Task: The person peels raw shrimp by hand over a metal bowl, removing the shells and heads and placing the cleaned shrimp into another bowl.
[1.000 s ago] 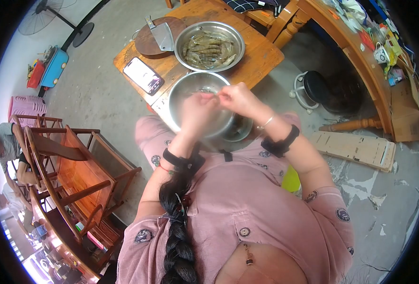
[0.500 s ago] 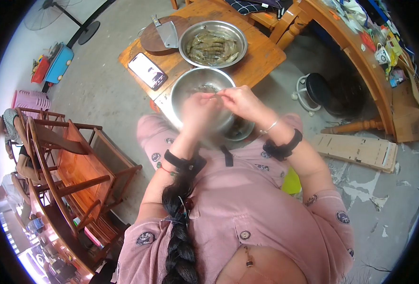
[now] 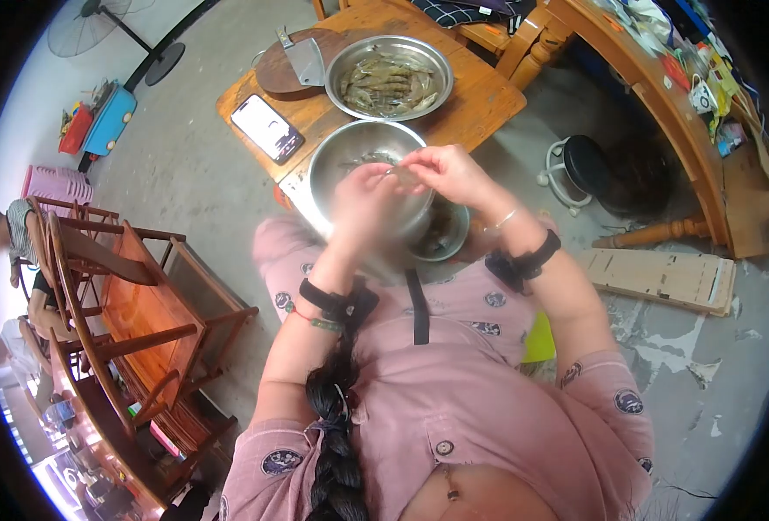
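Note:
Over the near steel bowl (image 3: 322,178), my left hand (image 3: 367,198) and my right hand (image 3: 452,176) meet, fingertips pinched on a small greyish, translucent shrimp (image 3: 405,176). Fingers cover much of it, and my left hand is partly blurred. Some dark shrimp pieces (image 3: 369,160) lie inside this bowl. Just behind stands a wider steel basin (image 3: 443,61) with many whole raw shrimp (image 3: 389,85) in it. Below my right hand, a smaller bowl (image 3: 464,236) with dark contents shows in part.
On the wooden table (image 3: 480,108) are a phone (image 3: 267,128), a round chopping board (image 3: 271,74) and a cleaver (image 3: 306,62). A black stool (image 3: 582,163) stands right; wooden chairs (image 3: 154,304) and seated people are at left.
Both hands stay together over the near bowl, with my right hand slightly higher. More of the shrimp shows between the fingers. The view has shifted a little.

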The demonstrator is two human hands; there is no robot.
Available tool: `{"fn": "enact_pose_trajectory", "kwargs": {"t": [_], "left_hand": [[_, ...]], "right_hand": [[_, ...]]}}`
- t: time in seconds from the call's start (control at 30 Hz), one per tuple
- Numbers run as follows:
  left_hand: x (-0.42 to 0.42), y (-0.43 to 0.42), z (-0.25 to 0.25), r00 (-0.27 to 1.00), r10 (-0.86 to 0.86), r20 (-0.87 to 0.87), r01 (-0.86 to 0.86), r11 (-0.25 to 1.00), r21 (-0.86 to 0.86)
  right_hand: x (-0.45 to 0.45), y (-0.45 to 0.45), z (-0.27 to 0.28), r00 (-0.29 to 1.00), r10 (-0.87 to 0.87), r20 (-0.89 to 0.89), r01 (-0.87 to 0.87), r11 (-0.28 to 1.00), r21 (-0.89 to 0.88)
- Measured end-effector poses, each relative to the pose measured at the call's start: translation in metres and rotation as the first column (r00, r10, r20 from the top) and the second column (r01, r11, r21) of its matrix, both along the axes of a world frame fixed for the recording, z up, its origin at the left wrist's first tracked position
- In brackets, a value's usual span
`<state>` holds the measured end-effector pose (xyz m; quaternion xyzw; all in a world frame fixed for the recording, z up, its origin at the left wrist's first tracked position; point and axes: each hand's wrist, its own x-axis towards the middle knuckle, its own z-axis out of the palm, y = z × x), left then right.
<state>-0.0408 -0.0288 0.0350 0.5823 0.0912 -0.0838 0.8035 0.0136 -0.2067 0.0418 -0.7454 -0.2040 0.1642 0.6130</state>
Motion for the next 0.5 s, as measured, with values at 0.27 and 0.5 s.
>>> {"fn": "enact_pose_trajectory", "kwargs": {"t": [0.27,0.5], "left_hand": [[-0.001,0.005,-0.015,0.986,-0.037,0.164,-0.032,0.915,0.402],[-0.004,0.012,0.002,0.999,-0.001,0.046,-0.012,0.958,0.288]], "right_hand": [[-0.020,0.009,0.017,0.950,0.049,0.308,0.028,0.970,-0.240],[-0.019,0.010,0.025,0.886,0.173,0.431,-0.049,0.957,-0.284]]}}
